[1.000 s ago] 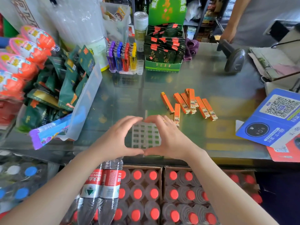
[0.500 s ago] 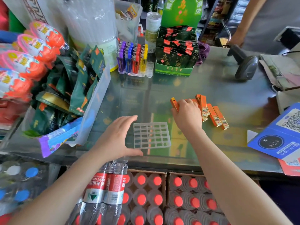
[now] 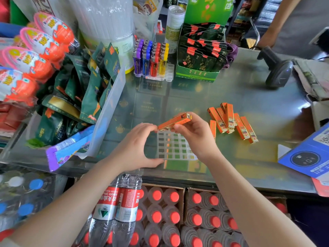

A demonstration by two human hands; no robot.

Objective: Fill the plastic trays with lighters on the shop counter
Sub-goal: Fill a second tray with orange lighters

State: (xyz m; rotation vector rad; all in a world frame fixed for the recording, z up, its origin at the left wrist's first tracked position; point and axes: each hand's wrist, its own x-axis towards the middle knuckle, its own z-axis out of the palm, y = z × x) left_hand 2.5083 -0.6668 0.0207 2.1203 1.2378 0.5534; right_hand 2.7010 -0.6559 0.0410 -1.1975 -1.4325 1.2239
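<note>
Head view: the right hand [image 3: 194, 134] pinches an orange lighter [image 3: 175, 121], held tilted above the clear grid tray [image 3: 175, 148] on the glass desk [image 3: 231, 91]. The left hand [image 3: 135, 148], fingers curved, touches the lighter's lower end and partly hides the tray's left edge. Loose orange lighters [image 3: 231, 120] lie right of the tray.

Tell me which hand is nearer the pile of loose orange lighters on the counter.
Right. The right hand, holding an orange lighter above the clear tray, is just left of the pile. The left hand is farther off, at the tray's left edge.
</note>
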